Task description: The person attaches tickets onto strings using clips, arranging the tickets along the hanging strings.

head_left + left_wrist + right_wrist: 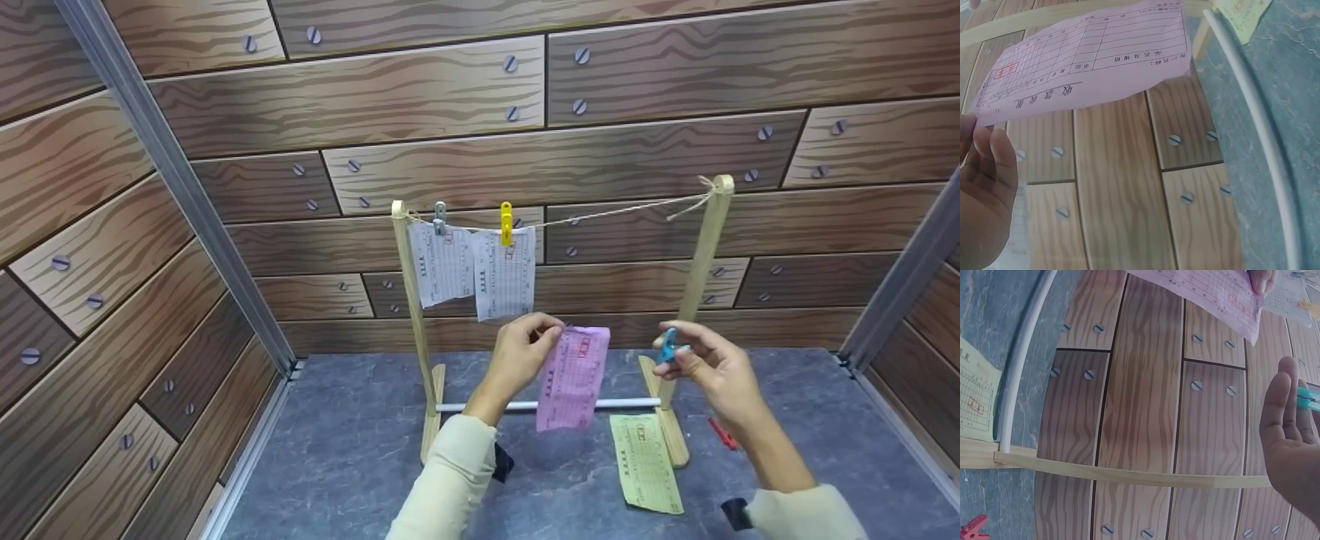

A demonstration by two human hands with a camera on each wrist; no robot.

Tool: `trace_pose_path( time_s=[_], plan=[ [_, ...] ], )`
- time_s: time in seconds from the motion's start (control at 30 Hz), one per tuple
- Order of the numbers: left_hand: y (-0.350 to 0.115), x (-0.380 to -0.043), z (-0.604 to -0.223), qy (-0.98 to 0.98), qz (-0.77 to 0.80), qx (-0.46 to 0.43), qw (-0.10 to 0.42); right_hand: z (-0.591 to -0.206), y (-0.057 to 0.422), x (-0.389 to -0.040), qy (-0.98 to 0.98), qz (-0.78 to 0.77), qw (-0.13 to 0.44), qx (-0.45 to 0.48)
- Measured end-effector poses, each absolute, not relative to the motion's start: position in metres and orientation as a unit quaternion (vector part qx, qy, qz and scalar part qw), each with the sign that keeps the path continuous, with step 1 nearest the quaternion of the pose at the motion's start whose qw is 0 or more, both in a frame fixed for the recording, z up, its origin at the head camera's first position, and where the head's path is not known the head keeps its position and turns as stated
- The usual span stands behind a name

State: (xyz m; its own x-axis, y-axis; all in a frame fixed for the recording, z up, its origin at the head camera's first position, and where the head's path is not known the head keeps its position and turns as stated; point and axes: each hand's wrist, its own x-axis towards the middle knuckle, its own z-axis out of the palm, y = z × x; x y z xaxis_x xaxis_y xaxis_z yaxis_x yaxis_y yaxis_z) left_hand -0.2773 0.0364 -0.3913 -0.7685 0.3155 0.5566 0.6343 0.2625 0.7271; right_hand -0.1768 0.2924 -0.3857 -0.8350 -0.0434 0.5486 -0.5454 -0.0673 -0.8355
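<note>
My left hand [523,349] pinches the top corner of a pink receipt slip [574,379], which hangs down in front of the wooden rack. In the left wrist view the slip [1089,50] shows printed lines and a red stamp. My right hand [712,367], beside the right post, holds a blue clothespin [668,346] between thumb and fingers. A string [615,214] runs between the posts above both hands. Two white slips hang on its left half, one under a grey clothespin [439,218], the other under a yellow clothespin [506,223].
A green slip [647,465] lies on the grey tabletop [555,487] by the rack's right foot. A red clothespin [723,433] lies farther right. The rack has a right post [705,255], a left post [411,300] and a white crossbar [630,403]. Wood-patterned walls [450,97] stand around.
</note>
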Motion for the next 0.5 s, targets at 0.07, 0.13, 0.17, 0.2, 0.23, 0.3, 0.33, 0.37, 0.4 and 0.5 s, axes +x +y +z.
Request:
trace_pose_path(
  time_s=[0.07,0.13,0.17,0.2,0.23,0.3,0.33,0.37,0.4,0.5],
  plan=[
    [0.038,-0.278,-0.387,-0.78,-0.525,-0.307,0.149,-0.385,0.293,-0.178,-0.664,0.687,0.181,0.234],
    [0.039,-0.278,-0.384,-0.78,-0.523,-0.309,0.149,-0.385,0.293,-0.178,-0.668,0.681,0.18,0.239],
    [0.04,-0.278,-0.382,-0.78,-0.522,-0.31,0.151,-0.385,0.293,-0.179,-0.672,0.677,0.18,0.24],
    [0.04,-0.278,-0.381,-0.78,-0.521,-0.311,0.153,-0.385,0.292,-0.179,-0.673,0.676,0.18,0.238],
    [0.041,-0.279,-0.379,-0.78,-0.52,-0.311,0.156,-0.385,0.292,-0.179,-0.676,0.674,0.177,0.241],
    [0.041,-0.28,-0.375,-0.78,-0.518,-0.312,0.162,-0.384,0.291,-0.179,-0.679,0.671,0.173,0.243],
    [0.041,-0.28,-0.373,-0.78,-0.516,-0.312,0.164,-0.383,0.291,-0.179,-0.678,0.672,0.171,0.244],
    [0.041,-0.281,-0.371,-0.781,-0.515,-0.312,0.165,-0.383,0.291,-0.179,-0.677,0.673,0.17,0.244],
    [0.042,-0.281,-0.368,-0.781,-0.515,-0.312,0.167,-0.383,0.29,-0.179,-0.677,0.673,0.169,0.245],
    [0.043,-0.283,-0.361,-0.78,-0.516,-0.31,0.172,-0.382,0.289,-0.179,-0.675,0.678,0.172,0.235]
  ],
)
